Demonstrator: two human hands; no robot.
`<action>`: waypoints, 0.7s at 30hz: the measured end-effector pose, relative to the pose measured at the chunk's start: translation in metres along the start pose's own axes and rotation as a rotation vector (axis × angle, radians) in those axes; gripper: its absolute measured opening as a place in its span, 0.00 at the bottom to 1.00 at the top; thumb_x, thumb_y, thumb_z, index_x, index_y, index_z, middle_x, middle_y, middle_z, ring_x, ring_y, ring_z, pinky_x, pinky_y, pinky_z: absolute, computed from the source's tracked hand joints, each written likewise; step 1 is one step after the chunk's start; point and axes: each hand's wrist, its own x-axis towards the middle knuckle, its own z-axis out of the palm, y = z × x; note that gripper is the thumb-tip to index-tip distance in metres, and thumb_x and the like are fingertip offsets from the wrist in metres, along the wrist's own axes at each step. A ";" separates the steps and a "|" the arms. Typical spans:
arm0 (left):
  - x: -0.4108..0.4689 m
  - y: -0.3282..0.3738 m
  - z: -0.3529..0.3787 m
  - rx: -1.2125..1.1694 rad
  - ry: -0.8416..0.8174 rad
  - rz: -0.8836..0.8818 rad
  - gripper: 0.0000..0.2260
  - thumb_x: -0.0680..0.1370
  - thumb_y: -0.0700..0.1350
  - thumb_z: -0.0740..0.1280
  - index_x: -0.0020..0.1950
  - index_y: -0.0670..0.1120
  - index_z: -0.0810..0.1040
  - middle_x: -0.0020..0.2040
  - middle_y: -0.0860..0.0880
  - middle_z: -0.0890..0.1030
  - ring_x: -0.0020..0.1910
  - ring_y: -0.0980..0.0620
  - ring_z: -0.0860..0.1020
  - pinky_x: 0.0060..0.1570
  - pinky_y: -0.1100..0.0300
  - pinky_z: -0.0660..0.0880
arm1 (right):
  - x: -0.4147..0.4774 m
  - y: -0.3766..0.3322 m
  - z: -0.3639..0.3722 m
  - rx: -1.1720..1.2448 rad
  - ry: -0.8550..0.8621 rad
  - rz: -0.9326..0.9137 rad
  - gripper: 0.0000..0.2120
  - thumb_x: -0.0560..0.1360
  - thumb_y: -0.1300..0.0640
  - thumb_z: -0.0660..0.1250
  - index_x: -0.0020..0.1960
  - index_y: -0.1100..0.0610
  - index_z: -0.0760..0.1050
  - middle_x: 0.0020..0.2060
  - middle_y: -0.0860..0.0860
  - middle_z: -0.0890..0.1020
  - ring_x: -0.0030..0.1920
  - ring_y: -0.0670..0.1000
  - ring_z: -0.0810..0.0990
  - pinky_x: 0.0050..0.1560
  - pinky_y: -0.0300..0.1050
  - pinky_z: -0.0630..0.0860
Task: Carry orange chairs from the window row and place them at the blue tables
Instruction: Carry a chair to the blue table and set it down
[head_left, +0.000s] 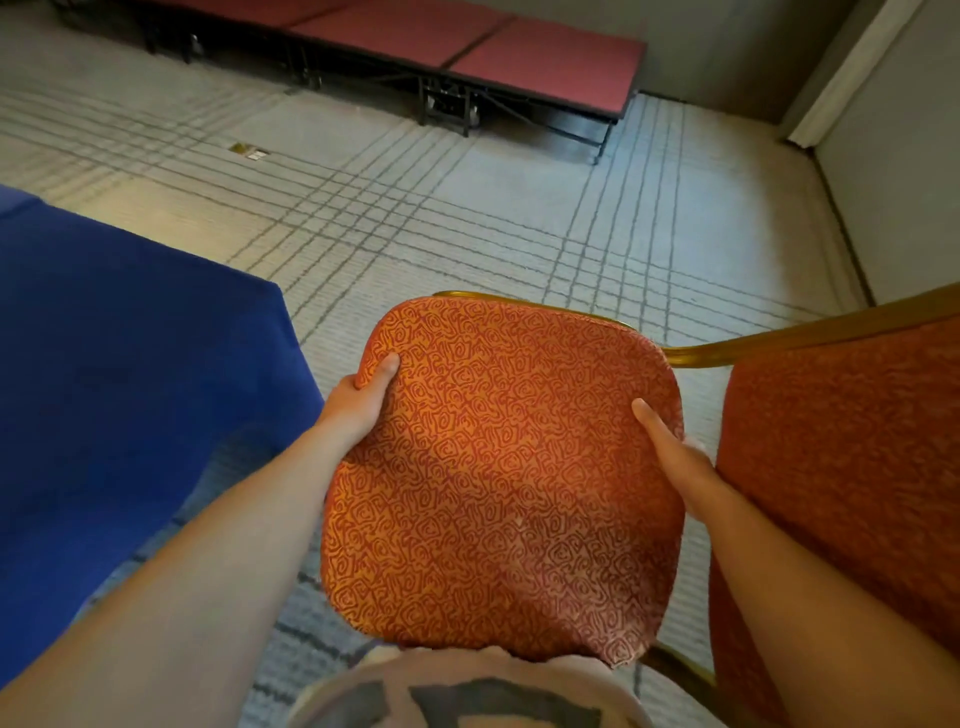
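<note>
The chair (498, 467) is at centre, its seat gripped by the left hand (358, 400) and right hand (675, 457), thumbs on top, other fingers hidden under the edges. With the table (130, 364) at 9 o'clock, it seems best to swing left and lower it level. No containers show.

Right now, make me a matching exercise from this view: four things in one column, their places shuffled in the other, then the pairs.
1 chair seat
2 blue table
3 red platform
4 left hand

A top of view, farthest away
B gripping the seat's left edge
C left side of view
D middle of view, gripped at both edges

Pairs: 1-D; 2-C; 3-A; 4-B
</note>
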 end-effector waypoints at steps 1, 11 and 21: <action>0.017 0.009 0.001 0.001 0.009 -0.014 0.44 0.68 0.76 0.56 0.71 0.45 0.69 0.67 0.42 0.74 0.64 0.40 0.73 0.63 0.48 0.68 | 0.018 -0.015 0.008 -0.005 -0.021 0.008 0.43 0.62 0.28 0.71 0.68 0.55 0.73 0.61 0.58 0.79 0.60 0.60 0.78 0.65 0.57 0.73; 0.224 0.090 -0.008 0.021 0.118 -0.061 0.42 0.68 0.77 0.55 0.67 0.46 0.74 0.64 0.41 0.77 0.61 0.40 0.75 0.57 0.51 0.69 | 0.204 -0.134 0.124 -0.055 -0.131 0.049 0.47 0.60 0.25 0.70 0.70 0.54 0.73 0.62 0.57 0.79 0.61 0.59 0.77 0.66 0.55 0.72; 0.447 0.224 -0.078 -0.014 0.259 0.029 0.37 0.73 0.71 0.56 0.66 0.43 0.75 0.64 0.38 0.77 0.63 0.39 0.74 0.60 0.51 0.69 | 0.363 -0.346 0.264 -0.079 -0.169 -0.085 0.43 0.65 0.29 0.69 0.70 0.55 0.70 0.61 0.55 0.78 0.60 0.59 0.77 0.64 0.55 0.73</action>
